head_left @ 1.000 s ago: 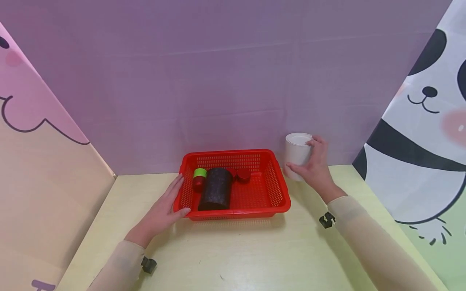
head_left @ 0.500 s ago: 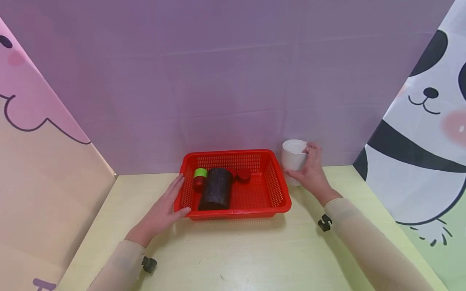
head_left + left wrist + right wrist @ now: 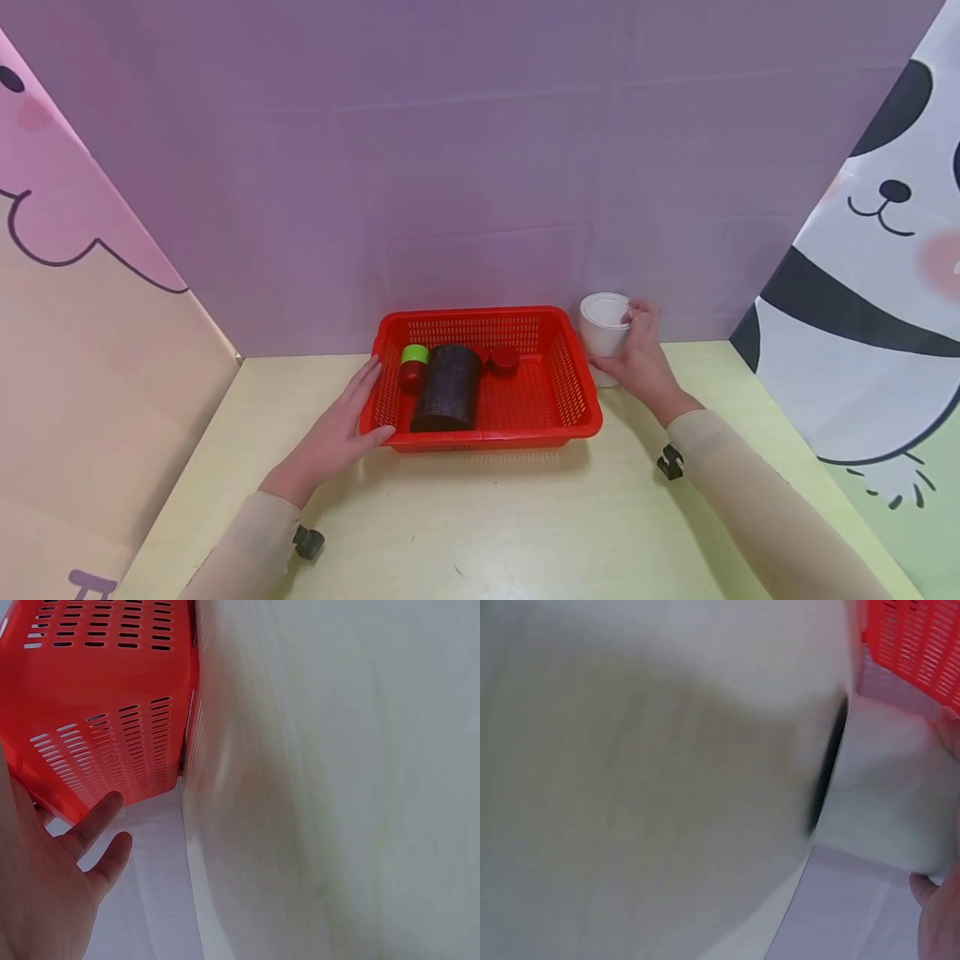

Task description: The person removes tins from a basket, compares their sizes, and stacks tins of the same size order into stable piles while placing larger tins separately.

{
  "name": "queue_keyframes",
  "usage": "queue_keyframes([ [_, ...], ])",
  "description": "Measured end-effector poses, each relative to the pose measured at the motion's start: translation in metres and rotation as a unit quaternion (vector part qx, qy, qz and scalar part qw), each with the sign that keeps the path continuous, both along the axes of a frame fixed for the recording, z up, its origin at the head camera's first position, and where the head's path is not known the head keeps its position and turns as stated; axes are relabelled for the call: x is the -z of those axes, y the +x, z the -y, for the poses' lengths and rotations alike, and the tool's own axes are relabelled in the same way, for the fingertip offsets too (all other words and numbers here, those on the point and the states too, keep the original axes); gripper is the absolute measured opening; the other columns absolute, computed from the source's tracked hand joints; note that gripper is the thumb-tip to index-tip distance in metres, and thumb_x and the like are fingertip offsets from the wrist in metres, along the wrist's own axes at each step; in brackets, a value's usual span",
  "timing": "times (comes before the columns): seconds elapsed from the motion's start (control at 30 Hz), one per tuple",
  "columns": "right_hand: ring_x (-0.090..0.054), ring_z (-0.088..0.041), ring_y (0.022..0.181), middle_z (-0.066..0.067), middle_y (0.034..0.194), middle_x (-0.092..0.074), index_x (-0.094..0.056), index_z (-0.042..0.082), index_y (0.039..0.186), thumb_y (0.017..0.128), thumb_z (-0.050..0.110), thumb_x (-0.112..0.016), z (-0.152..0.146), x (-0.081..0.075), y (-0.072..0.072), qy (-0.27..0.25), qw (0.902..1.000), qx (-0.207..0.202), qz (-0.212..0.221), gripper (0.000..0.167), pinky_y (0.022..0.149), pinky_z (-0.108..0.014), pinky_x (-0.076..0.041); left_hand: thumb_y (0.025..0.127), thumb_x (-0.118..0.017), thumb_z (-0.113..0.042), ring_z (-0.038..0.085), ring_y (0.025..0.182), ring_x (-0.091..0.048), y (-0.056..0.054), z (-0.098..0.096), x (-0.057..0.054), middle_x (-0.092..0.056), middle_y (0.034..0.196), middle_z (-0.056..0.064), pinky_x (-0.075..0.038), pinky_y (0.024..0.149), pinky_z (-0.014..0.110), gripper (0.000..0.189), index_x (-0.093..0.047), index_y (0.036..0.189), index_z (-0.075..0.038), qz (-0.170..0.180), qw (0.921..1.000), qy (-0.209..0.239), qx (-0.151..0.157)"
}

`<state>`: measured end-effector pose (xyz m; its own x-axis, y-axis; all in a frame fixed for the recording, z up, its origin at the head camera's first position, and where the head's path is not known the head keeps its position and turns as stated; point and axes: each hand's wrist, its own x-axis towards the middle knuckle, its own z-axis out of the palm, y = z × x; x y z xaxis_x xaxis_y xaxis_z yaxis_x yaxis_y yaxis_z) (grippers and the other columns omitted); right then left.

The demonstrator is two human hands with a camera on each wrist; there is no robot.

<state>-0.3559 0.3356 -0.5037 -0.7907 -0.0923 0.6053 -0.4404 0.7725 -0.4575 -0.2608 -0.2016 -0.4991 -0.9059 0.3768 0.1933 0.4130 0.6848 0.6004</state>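
Note:
My right hand grips a white cylindrical container from its right side, fingers and thumb around it. The container stands upright beside the basket's right end, with a round recessed top. In the right wrist view a dark strip runs along the bottom of the white container; whether it touches the table is hard to tell. My left hand rests against the left end of the red basket, fingers extended and thumb at the front rim. In the left wrist view, fingers are spread beside the red basket.
Inside the basket lie a dark cylinder, a green-and-red small piece and round red pieces, one partly hidden. The pale table meets a purple backdrop just behind the basket. Printed panels rise on both sides.
My right hand has lowered the white container and brought it slightly left, nearer the basket. The left hand and the basket stay where they were.

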Motion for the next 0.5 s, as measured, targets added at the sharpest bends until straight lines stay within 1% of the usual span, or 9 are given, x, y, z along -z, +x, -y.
queue_keyframes([
  [0.17,-0.042,-0.052,0.143,-0.029,0.156,-0.029,-0.033,-0.001,0.132,0.074,0.006,-0.102,0.0007,0.0037,-0.0008,0.015,0.9999,-0.006,-0.005,0.090,0.108,-0.067,-0.053,0.096,-0.081,-0.050,0.031,0.167,-0.025,-0.0002,0.0005,0.0004,-0.010,0.186,-0.007,-0.059,0.105,0.062,0.111,-0.011,0.180,-0.030,0.001,1.0000,0.004,0.000],
  [0.33,-0.041,-0.052,0.144,-0.030,0.155,-0.030,-0.034,-0.003,0.131,0.073,0.007,-0.103,0.0003,0.0034,0.0000,0.025,0.9995,-0.010,-0.016,0.091,0.108,-0.068,-0.052,0.097,-0.080,-0.050,0.031,0.167,-0.025,-0.0005,0.0009,0.0021,-0.009,0.186,-0.007,-0.060,0.104,0.061,0.110,-0.011,0.180,-0.030,0.000,1.0000,0.006,0.001],
  [0.5,-0.043,-0.051,0.143,-0.028,0.156,-0.029,-0.035,-0.002,0.135,0.074,0.009,-0.104,-0.0015,0.0010,0.0033,0.027,0.9996,-0.012,-0.004,0.092,0.110,-0.068,-0.052,0.096,-0.081,-0.048,0.033,0.166,-0.026,-0.0011,0.0002,0.0032,-0.011,0.186,-0.004,-0.060,0.103,0.060,0.110,-0.012,0.180,-0.028,-0.007,0.9999,0.009,0.006],
])
